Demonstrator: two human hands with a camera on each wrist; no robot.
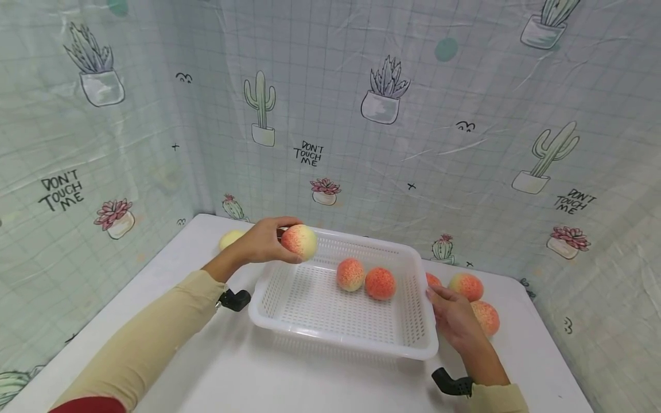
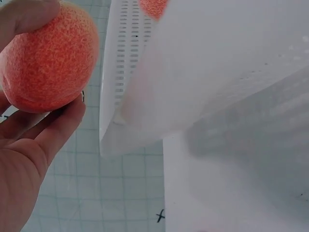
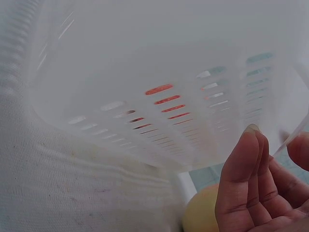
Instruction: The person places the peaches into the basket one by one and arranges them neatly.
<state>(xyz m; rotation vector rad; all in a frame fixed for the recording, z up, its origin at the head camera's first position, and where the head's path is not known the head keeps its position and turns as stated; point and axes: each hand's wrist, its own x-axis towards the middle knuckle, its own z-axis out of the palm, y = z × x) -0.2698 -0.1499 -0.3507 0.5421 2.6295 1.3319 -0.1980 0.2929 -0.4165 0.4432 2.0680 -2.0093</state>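
My left hand (image 1: pixel 265 240) grips a red-and-yellow peach (image 1: pixel 302 242) between thumb and fingers, over the rear left corner of a white plastic basket (image 1: pixel 343 338). In the left wrist view, the held peach (image 2: pixel 53 60) shows its red side, with the thumb on top and fingers beneath. Two peaches lie inside the basket, a paler one (image 1: pixel 350 274) touching a redder one (image 1: pixel 380 283). At the basket's right side, my right hand (image 1: pixel 457 318) holds the rim, thumb at the edge. The right wrist view shows its fingers (image 3: pixel 239 179) beside the slotted outer wall.
Right of the basket, several peaches rest on the white table (image 1: pixel 232 367), one (image 1: pixel 466 285) behind another (image 1: pixel 486 318). A yellowish one (image 1: pixel 230 238) sits at the back left, partly behind my left wrist. A cactus-printed sheet (image 1: pixel 330 115) stands around the table's back and sides.
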